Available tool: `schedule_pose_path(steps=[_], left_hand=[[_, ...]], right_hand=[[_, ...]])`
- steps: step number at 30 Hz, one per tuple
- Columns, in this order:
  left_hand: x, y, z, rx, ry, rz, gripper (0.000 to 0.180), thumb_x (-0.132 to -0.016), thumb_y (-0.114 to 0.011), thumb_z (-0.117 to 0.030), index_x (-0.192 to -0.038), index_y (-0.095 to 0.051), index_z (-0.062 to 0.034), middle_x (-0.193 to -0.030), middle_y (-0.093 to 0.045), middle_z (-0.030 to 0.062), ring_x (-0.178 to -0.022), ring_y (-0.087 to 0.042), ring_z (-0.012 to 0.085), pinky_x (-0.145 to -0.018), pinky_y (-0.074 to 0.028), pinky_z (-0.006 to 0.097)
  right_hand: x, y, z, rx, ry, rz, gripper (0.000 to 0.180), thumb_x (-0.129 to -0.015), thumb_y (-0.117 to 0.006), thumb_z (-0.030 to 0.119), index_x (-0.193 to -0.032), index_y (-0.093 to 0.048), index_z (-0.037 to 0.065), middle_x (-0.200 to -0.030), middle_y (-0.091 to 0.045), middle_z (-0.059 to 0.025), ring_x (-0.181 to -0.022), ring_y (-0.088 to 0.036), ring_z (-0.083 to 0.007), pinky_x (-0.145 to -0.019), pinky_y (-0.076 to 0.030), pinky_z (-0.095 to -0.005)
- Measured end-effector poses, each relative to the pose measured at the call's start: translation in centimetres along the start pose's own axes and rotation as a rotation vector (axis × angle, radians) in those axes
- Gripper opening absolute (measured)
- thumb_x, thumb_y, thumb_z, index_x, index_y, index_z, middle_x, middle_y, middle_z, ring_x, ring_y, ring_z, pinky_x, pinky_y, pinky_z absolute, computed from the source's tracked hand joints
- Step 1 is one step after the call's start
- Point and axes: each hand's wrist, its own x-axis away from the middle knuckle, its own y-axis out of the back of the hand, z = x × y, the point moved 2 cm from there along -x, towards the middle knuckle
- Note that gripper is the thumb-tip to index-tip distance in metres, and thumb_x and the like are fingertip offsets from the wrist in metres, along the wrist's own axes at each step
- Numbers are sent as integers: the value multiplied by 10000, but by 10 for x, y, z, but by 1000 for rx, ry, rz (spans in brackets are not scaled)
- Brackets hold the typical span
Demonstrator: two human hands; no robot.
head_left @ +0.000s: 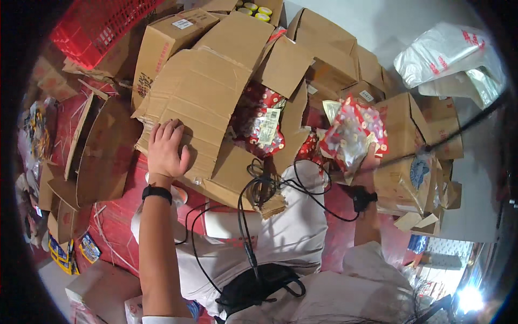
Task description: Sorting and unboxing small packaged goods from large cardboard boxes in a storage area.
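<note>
My left hand [166, 150] lies flat with fingers spread on the broad flap of a large cardboard box [199, 81]. That box is tilted, and red-patterned packets [263, 121] show inside its opening, one with a pale printed label. On the right, my right hand [370, 157] holds a clear plastic packet [348, 135] with red, flower-dotted edges. The packet hides most of its fingers. More red packaging [308, 148] sits just left of the held packet, partly covered. Black cables [264, 181] lie across my lap against the box's lower edge.
A red plastic basket [102, 32] stands at the far left. Cardboard boxes crowd the back, including one with yellow-rimmed round containers [254, 9]. Another carton [404, 156] stands at the right, below white plastic bags [445, 56]. A bright lamp [470, 298] shines at lower right.
</note>
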Motion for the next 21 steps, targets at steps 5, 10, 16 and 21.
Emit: schedule_pose_path(steps=[5,10,16,21], left_hand=[[0,1,-1,2,25,21,538,-748,-556,-308,-1207,-593,-30,-1309,-565,166,-1270,-494,356,-1137,-304,521],[-1,1,-1,-27,17,45,549,-761,-538,-330,-1215,-588,-25,-1311,-563,165,-1274,-486,358,-1137,-302,519],[-4,2,-2,-23,6,86,549,-770,-538,-326,-1228,-587,-28,-1330,-556,162,-1277,-483,359,-1145,-298,510],[-5,2,-2,-31,13,108,545,-760,-539,-294,-1239,-586,-38,-1332,-553,159,-1282,-478,361,-1145,-303,509]], right_hand=[[-45,49,-78,167,16,-228,514,-966,-606,435,-1157,-620,-43,-1060,-685,-130,-862,-656,-228,-731,-534,-389],[-43,49,-118,222,-220,-435,684,-890,-645,579,-1154,-629,-51,-1079,-683,-146,-878,-645,-252,-748,-518,-432],[-52,62,-146,-44,-279,-363,587,-929,-655,488,-1251,-592,1,-1147,-655,-105,-930,-642,-228,-782,-525,-385],[-25,129,-242,1238,2,134,476,-933,-606,356,-1198,-569,-37,-1089,-646,-178,-990,-637,-262,-840,-516,-391]])
